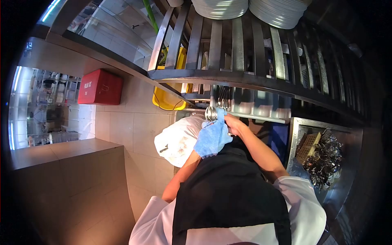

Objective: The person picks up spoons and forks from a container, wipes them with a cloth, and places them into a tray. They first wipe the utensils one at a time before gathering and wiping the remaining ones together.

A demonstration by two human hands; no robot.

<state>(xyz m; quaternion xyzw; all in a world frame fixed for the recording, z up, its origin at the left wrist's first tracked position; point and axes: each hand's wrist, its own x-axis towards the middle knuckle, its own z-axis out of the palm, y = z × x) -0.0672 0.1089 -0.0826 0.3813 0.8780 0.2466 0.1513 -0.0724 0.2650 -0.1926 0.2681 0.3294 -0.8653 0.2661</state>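
A light blue cloth (213, 138) is bunched in front of my black apron. My left hand is mostly covered by it, with only the wrist (196, 157) showing, and appears closed on the cloth from beneath. At the cloth's right edge, my right hand (233, 124) is closed with its fingers curled against the fabric. Shiny spoons (211, 113) show their bowls just above the cloth; where their handles run is hidden. Directly beyond lies a row of cutlery (224, 97) in a compartment beside pale trays (261, 108).
A slatted metal shelf (245, 77) with stacked white plates (220, 8) spans the front. To the right, a metal basin (296, 130) holds piled cutlery (324, 159) and a yellowish basket (307, 148). Left are a white bag (177, 141), yellow tub (167, 100) and red box (100, 87).
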